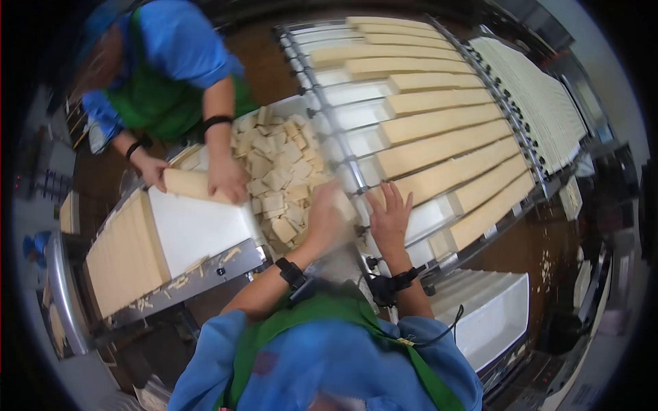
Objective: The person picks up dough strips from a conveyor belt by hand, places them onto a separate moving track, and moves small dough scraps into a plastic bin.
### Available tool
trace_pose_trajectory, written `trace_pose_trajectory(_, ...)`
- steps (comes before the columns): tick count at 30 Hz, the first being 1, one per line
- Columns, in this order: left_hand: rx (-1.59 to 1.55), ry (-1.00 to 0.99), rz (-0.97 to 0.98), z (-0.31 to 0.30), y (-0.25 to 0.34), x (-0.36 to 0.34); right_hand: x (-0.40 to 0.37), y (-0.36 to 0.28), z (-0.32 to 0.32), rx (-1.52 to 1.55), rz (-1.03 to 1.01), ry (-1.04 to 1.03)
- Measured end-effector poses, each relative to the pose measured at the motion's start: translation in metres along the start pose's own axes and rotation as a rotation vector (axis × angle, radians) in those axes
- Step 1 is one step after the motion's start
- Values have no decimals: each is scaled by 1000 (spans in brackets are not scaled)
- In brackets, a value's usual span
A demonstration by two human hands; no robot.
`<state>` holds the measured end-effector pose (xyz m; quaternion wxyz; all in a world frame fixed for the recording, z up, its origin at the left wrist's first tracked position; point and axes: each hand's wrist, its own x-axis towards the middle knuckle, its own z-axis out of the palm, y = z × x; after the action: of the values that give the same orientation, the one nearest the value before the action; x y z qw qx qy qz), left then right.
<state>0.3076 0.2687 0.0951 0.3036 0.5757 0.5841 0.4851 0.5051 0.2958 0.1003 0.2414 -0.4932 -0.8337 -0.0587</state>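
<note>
My left hand [325, 218] is smeared by motion over the right edge of a bin heaped with pale, flat offcuts [279, 161]. A blurred pale piece [344, 207] shows right beside its fingers; whether they grip it cannot be made out. Fingers spread, my right hand [389, 218] rests at the near end of a long beige strip [445, 177] on the slatted conveyor. More such strips [439, 130] lie side by side there, their near ends uneven. Both my wrists carry black bands.
Across the bin, a co-worker's hands [227, 179] hold a beige slab [192, 183] over a white board [199, 229]. A wide stack of beige sheets [129, 257] lies left of it. Metal rails [336, 137] edge the conveyor. A white crate [490, 318] stands at lower right.
</note>
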Motion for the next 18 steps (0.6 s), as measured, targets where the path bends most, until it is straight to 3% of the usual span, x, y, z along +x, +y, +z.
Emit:
trace_pose_trajectory(3, 64, 137, -65, -33, -24, -23, 1, 0, 0, 29, -38, 0)
trace_pose_trajectory(5, 230, 74, -236, -47, -57, -39, 2, 1, 0, 13, -63, 45)
trace_pose_trajectory(7, 312, 41, -245, -68, -69, -53, 1, 3, 0, -32, -51, 36)
trace_pose_trajectory(13, 431, 97, -79, -120, -79, -88, -4, -2, 7, -58, -21, 117)
trace_pose_trajectory(15, 611, 98, 33, -133, -86, -100, -6, 0, 8, -62, -20, 122)
trace_pose_trajectory(18, 642, 43, 18, -144, -87, -114, -6, 1, 10, -44, -35, 135)
